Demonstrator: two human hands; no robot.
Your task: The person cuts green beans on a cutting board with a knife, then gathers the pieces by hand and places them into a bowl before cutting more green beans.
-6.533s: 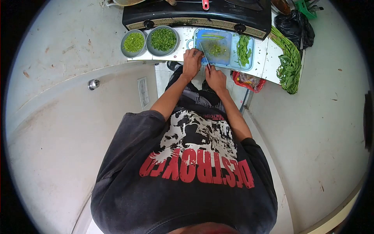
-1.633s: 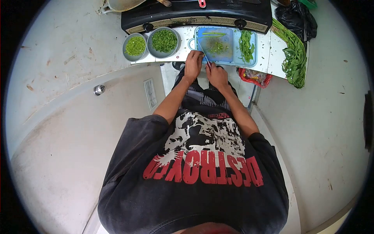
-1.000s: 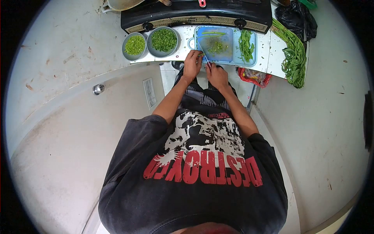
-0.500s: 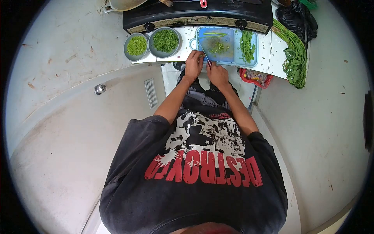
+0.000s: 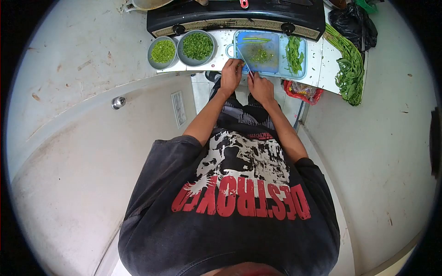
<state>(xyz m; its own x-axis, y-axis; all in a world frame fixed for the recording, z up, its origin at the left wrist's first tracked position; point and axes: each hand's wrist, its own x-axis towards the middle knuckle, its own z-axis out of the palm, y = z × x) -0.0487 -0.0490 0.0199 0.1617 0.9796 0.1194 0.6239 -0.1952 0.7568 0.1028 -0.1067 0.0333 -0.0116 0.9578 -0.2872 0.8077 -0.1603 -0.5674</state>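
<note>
My right hand [image 5: 261,87] is closed round the handle of a knife [image 5: 244,59], whose blade slants up and left over the left end of a blue cutting board [image 5: 274,41]. Beside the blade, at the board's near left corner, my left hand [image 5: 231,73] has its fingers curled together; what they hold is hidden. Chopped green bits [image 5: 261,56] lie in the middle of the board. A few long green stems [image 5: 255,40] rest along its far side, and leafy greens [image 5: 294,54] lie at its right end.
Two grey bowls stand left of the board, one with pale chopped greens [image 5: 163,51], the other with darker ones [image 5: 198,46]. A stove [image 5: 230,16] runs behind. To the right are a bundle of leafy stalks [image 5: 348,69] and a black plastic bag [image 5: 354,25]. A red bag [image 5: 301,92] sits below the counter edge.
The whole view has shifted slightly to the right. Both hands stay at the board's near left edge, and the knife has barely changed its angle.
</note>
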